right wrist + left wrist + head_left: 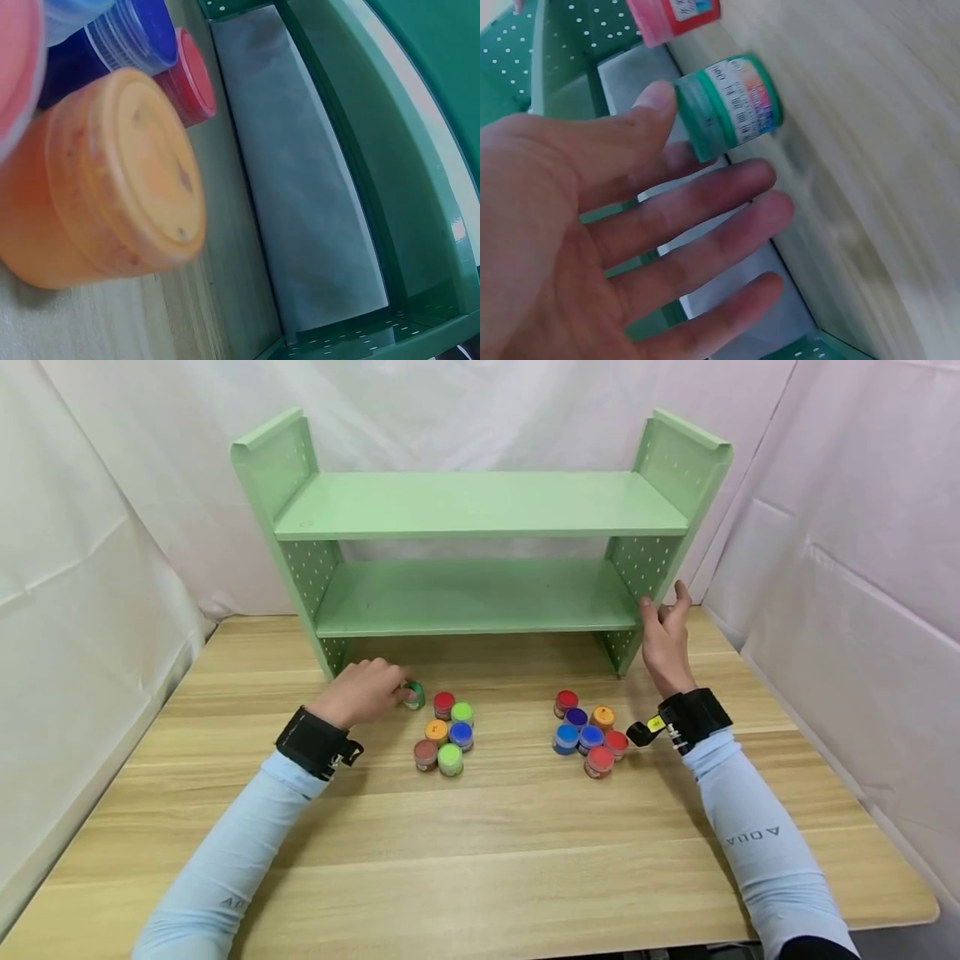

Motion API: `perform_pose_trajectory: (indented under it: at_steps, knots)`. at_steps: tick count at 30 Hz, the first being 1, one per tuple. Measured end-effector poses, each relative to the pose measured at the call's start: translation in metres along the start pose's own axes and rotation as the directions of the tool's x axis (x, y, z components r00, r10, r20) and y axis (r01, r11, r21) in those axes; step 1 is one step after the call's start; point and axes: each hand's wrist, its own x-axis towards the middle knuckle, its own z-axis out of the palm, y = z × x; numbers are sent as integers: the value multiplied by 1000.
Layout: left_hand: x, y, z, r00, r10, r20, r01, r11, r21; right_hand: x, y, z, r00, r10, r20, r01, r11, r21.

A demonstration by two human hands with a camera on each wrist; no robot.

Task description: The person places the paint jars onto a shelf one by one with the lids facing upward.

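My left hand is at a small green jar on the table, near the foot of the shelf's left panel. In the left wrist view, thumb and forefinger pinch the lid end of that jar; the other fingers are spread and straight. My right hand is raised at the right side panel of the green two-tier shelf. Its thumb lies at the panel's front edge, with the straight fingers along the outer side. This hand does not show in the right wrist view.
Small coloured jars stand in two groups before the shelf: a left one with a brown jar, a right one with an orange jar. A red jar is close to my left hand's jar. White cloth surrounds the wooden table.
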Motion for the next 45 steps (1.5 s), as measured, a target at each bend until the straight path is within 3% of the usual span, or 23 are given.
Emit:
perform_pose_trajectory:
  at_steps: [6, 16, 21, 29, 33, 39, 45]
  knots:
    - [1, -4, 0, 999, -14, -29, 15, 999, 31, 1, 0, 0, 1000, -23, -11, 23, 1000, 4]
    - [6, -8, 8, 1000, -8, 1, 8, 999, -43, 1, 1, 0, 998, -63, 6, 63, 997, 49]
    - [5, -9, 10, 999, -23, -26, 21, 997, -71, 2, 1, 2, 993, -116, 20, 114, 991, 74]
    - [4, -10, 8, 999, 8, -53, -13, 996, -86, 0, 5, 0, 992, -128, 17, 128, 992, 19]
    - [5, -10, 4, 994, 17, -104, -33, 988, -149, -1, 2, -1, 990, -137, 28, 137, 990, 15]
    - [10, -9, 0, 968, 29, -251, -85, 973, -216, -14, -17, 1, 989, -144, 37, 144, 990, 11]
    - [7, -4, -9, 920, -19, -391, -93, 960, -266, -13, -16, 2, 989, -141, 42, 140, 990, 11]
